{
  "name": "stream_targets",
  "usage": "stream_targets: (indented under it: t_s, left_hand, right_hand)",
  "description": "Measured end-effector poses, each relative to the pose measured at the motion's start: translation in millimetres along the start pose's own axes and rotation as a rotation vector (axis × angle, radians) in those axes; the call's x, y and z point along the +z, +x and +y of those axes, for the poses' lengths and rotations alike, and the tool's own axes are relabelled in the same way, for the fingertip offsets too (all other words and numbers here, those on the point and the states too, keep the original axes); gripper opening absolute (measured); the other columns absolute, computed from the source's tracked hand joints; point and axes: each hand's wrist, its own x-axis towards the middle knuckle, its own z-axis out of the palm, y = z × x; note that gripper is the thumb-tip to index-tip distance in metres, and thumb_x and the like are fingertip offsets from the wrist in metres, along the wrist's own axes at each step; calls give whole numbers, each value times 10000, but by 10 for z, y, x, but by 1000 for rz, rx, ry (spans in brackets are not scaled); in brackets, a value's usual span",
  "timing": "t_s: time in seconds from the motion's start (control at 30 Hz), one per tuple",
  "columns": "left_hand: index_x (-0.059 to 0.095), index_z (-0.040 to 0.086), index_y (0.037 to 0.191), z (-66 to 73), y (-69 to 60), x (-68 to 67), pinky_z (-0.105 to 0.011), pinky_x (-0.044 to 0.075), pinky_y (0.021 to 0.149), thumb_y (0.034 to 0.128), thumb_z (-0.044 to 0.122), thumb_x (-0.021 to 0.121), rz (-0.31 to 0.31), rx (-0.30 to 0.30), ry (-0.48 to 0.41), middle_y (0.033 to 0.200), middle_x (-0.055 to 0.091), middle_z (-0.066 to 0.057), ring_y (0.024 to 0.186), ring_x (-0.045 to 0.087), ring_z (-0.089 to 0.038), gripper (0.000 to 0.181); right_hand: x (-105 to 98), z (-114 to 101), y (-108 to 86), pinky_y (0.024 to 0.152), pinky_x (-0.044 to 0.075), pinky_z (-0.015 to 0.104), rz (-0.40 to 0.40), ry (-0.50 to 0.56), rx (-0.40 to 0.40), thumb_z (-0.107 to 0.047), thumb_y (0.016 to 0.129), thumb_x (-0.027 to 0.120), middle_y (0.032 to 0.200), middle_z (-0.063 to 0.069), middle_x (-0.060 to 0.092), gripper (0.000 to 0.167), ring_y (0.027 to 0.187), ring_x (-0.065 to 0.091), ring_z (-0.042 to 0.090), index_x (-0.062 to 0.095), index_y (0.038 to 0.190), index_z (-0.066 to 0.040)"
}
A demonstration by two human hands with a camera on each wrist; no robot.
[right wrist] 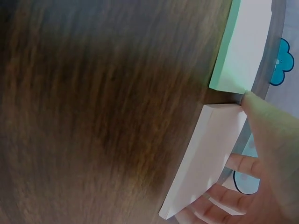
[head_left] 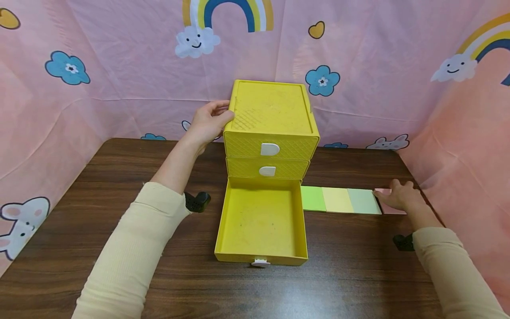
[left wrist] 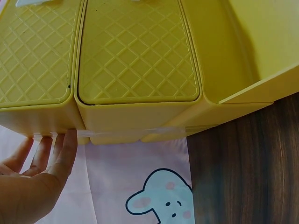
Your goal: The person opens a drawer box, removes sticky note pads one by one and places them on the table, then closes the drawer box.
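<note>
A yellow drawer cabinet (head_left: 272,108) stands at the back middle of the table, with its bottom drawer (head_left: 260,221) pulled out and nothing inside. My left hand (head_left: 209,122) rests against the cabinet's upper left side, and the left wrist view shows its fingers (left wrist: 42,154) fairly straight on the side wall. At the right, my right hand (head_left: 402,197) holds a pink sticky note pad (head_left: 386,208) by its edges. The right wrist view shows the thumb at one corner of the pink pad (right wrist: 205,154) and the fingers along its far edge.
A bright green pad (head_left: 313,198), a pale yellow pad (head_left: 337,200) and a mint green pad (head_left: 364,201) lie in a row right of the drawer. Pink printed cloth (head_left: 255,62) hangs behind the dark wooden table (head_left: 338,266) and at both sides.
</note>
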Motion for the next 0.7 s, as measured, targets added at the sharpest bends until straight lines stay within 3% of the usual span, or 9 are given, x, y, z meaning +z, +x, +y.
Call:
stream_targets:
  t_s: [0.7]
  left_hand:
    - [451, 185, 1358, -3, 4, -9, -219, 431, 688, 896, 253, 530, -8, -3, 8, 1330, 456, -36, 974, 503, -128, 474]
  right_hand:
    - [7, -15, -4, 818, 327, 697, -3, 0, 6, -469, 900, 414, 1130, 516, 233, 737, 1013, 301, 689, 264, 1227, 175]
